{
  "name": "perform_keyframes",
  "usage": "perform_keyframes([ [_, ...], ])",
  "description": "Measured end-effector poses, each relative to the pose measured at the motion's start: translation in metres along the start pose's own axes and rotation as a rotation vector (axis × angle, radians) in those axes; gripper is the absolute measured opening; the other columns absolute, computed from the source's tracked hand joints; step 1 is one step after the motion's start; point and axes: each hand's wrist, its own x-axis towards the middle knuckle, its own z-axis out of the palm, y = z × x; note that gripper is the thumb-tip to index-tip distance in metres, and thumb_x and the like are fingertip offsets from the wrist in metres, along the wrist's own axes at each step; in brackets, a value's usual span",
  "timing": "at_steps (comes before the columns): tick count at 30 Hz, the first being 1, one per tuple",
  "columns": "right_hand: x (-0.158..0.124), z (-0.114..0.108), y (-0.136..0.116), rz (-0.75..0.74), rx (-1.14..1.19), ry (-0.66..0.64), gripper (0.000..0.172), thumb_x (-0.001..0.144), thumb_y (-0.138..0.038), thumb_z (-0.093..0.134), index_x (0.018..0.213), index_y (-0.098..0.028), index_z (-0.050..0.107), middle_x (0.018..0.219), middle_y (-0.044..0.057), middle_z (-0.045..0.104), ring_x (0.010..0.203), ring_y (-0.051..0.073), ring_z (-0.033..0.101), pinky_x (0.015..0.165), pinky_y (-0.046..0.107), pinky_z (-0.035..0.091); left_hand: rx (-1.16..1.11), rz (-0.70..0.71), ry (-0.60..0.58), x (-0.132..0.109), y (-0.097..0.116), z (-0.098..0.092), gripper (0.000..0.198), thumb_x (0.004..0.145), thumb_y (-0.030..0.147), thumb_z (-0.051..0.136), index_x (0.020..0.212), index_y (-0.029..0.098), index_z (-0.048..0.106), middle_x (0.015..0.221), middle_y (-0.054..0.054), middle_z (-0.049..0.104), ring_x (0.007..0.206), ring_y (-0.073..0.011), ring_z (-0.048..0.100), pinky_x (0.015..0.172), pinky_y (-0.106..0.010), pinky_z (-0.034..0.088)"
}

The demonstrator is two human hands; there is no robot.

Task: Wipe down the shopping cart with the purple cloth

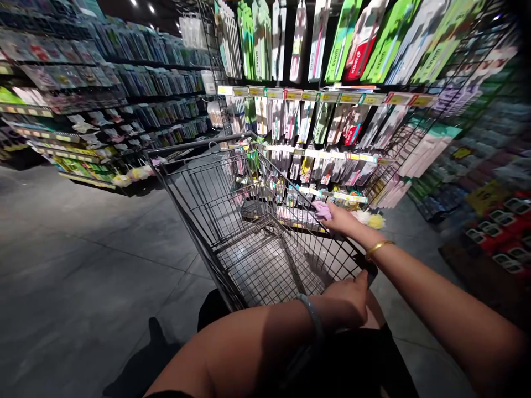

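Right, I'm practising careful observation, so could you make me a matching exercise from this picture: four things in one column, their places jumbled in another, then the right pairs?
Things
1. Crumpled lilac cloth
2. Shiny gold bangle
3. Blue-grey bracelet
4. Tall green-and-white packets

Places
A. Around the left wrist
B. Hanging beyond the black wire shopping cart
C. Held in the right hand
D. Around the right wrist

Pairs: 1-C; 2-D; 3-A; 4-B
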Motion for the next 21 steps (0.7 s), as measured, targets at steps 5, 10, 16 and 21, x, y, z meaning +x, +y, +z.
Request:
perform_keyframes([
  [5, -0.054, 0.017, 0.058, -0.031, -0.011, -0.085, 0.037, 0.077, -0.041, 0.069, 0.104, -0.017, 0.061, 0.095, 0.011, 0.072, 0.080, 0.023, 0.064, 0.064, 0.026, 0.040, 0.209, -0.015, -0.136, -0.011, 0.012, -0.015, 0.091, 0.077, 0.023, 0.059, 0.158, 0.018, 0.018, 0.139, -0.018, 0.057, 0.120, -0.0336, 0.059, 0.098, -0.043, 0.050],
  [10, -0.075, 0.038, 0.061, 0.052, 0.324, 0.074, 0.045, 0.077, -0.044, 0.066, 0.113, -0.017, 0.061, 0.103, 0.011, 0.072, 0.089, 0.025, 0.066, 0.074, 0.030, 0.049, 0.250, -0.123, -0.053, -0.014, 0.016, -0.015, 0.058, 0.086, 0.029, 0.049, 0.143, 0.017, 0.042, 0.127, -0.015, 0.065, 0.113, -0.0299, 0.063, 0.095, -0.039, 0.050],
  [16, -0.102, 0.047, 0.065, 0.120, 0.802, 0.282, 0.062, 0.071, -0.052, 0.072, 0.124, -0.021, 0.061, 0.122, 0.010, 0.069, 0.112, 0.029, 0.063, 0.100, 0.041, 0.048, 0.277, -0.087, -0.025, -0.011, 0.015, -0.009, 0.050, 0.088, 0.027, 0.046, 0.137, 0.020, 0.047, 0.124, -0.012, 0.067, 0.109, -0.0283, 0.065, 0.091, -0.038, 0.052],
  [21, -0.152, 0.075, 0.089, 0.352, 1.292, 0.223, 0.063, 0.071, -0.057, 0.075, 0.122, -0.023, 0.061, 0.119, 0.010, 0.072, 0.106, 0.028, 0.068, 0.093, 0.039, 0.054, 0.275, -0.120, -0.048, -0.014, 0.017, -0.011, 0.051, 0.087, 0.030, 0.049, 0.138, 0.022, 0.048, 0.120, -0.011, 0.069, 0.105, -0.0289, 0.066, 0.090, -0.039, 0.052],
])
